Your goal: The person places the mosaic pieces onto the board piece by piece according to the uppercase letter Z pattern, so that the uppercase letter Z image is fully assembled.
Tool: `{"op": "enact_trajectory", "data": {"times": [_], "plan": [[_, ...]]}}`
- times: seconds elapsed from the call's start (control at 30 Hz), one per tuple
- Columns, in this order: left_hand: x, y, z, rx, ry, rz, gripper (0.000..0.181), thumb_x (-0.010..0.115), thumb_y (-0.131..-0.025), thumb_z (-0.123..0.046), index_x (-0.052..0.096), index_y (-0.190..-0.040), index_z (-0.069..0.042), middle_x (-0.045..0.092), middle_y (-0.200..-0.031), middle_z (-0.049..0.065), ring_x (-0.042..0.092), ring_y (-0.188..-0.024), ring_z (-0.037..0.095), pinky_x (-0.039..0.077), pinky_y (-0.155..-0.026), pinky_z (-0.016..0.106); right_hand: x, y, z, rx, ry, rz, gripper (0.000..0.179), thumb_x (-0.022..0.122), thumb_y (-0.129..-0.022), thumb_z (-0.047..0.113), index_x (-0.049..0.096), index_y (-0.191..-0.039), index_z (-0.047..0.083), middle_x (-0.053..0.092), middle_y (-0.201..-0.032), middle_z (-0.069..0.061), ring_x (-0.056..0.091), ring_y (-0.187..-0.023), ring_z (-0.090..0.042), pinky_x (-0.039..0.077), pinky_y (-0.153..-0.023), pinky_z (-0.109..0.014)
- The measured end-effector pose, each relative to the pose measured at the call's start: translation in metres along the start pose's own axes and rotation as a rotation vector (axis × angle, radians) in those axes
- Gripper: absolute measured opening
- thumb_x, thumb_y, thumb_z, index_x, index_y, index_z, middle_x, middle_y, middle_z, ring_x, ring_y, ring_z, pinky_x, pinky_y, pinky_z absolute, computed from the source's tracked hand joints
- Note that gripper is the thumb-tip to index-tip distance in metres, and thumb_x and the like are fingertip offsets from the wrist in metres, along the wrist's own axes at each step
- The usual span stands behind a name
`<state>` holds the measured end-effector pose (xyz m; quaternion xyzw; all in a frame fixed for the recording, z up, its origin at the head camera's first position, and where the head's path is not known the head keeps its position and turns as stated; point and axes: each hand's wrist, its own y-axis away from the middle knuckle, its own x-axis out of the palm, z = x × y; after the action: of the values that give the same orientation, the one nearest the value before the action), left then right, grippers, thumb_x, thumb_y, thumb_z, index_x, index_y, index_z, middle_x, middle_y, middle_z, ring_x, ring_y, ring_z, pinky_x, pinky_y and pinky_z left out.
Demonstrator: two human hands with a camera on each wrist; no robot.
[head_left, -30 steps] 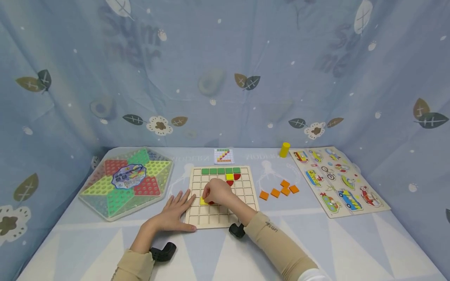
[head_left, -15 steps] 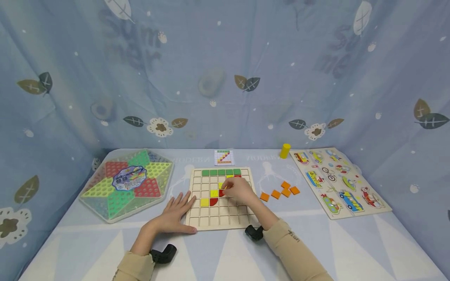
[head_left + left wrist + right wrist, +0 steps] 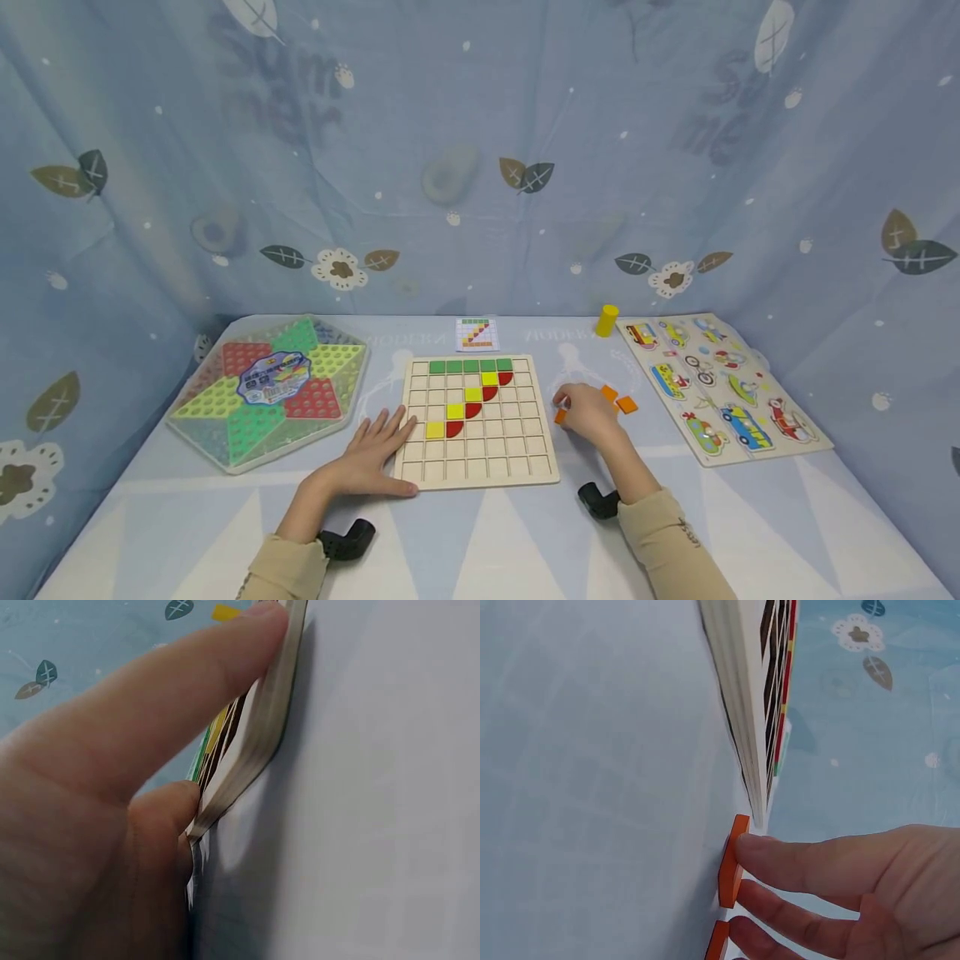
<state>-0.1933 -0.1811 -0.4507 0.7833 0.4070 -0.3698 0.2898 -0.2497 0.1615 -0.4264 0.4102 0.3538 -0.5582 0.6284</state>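
Note:
A wooden grid board [image 3: 517, 467] lies in front of the person, with a row of green square tiles [image 3: 472, 366] and a diagonal of yellow square tiles [image 3: 455, 412] beside red quarter-round tiles [image 3: 454, 429]. The left hand [image 3: 363, 467] rests spread at the board's left side, its thumb along the near left corner. Right of the board, the right hand [image 3: 592, 414] has thumb and fingers on an orange square tile [image 3: 733, 870] at the table surface. Several more orange tiles [image 3: 627, 404] lie by that hand, partly hidden behind it.
A pattern card [image 3: 477, 335] lies behind the board. To the left is a hexagonal Chinese checkers box [image 3: 270, 392]; to the right, a wooden vehicle puzzle board [image 3: 720, 392]. A yellow cylinder [image 3: 607, 321] stands at the back, before the curtain [image 3: 480, 167].
The right hand has left the diagonal on the grid board and moved right to the orange tiles, uncovering all the yellow and red tiles. The left hand stays in place.

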Motion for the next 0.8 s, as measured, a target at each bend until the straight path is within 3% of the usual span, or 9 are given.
{"op": "enact_trajectory", "data": {"times": [0.27,0.47,0.6,0.8], "plan": [[0.001,-0.001,0.002,0.005,-0.016,-0.003,0.103,0.071,-0.072,-0.052,0.019,-0.147,-0.004,0.003,-0.153,0.02,-0.004,-0.139,0.042,-0.005,-0.108,0.058,0.0,-0.002,-0.002,0.034,-0.045,0.026,0.028,0.072,-0.072,-0.002,0.067,-0.097,0.008,0.059,-0.078,-0.006,0.052,-0.066,-0.019,0.043,-0.056,-0.028],[0.001,-0.001,0.002,0.001,-0.006,0.0,0.103,0.072,-0.072,-0.051,0.02,-0.147,-0.004,0.003,-0.153,0.02,-0.004,-0.138,0.042,-0.005,-0.108,0.058,0.001,-0.005,0.001,0.001,-0.088,-0.025,0.032,0.074,-0.07,-0.003,0.066,-0.1,0.006,0.058,-0.077,-0.006,0.051,-0.066,-0.02,0.042,-0.056,-0.029],[0.001,-0.001,0.002,-0.006,-0.006,0.005,0.103,0.071,-0.072,-0.052,0.019,-0.147,-0.004,0.003,-0.153,0.02,-0.004,-0.139,0.042,-0.004,-0.108,0.058,0.001,-0.007,0.013,-0.017,-0.192,-0.062,0.033,0.079,-0.068,0.005,0.064,-0.097,0.007,0.057,-0.075,-0.006,0.05,-0.064,-0.019,0.039,-0.054,-0.027],[0.001,-0.001,0.003,0.003,-0.005,0.001,0.103,0.071,-0.072,-0.052,0.019,-0.147,-0.004,0.003,-0.153,0.02,-0.004,-0.139,0.042,-0.005,-0.108,0.058,0.008,-0.002,0.048,-0.064,-0.343,-0.003,0.029,0.082,-0.068,0.013,0.058,-0.085,0.008,0.053,-0.069,-0.004,0.049,-0.055,-0.016,0.039,-0.049,-0.024]]}}
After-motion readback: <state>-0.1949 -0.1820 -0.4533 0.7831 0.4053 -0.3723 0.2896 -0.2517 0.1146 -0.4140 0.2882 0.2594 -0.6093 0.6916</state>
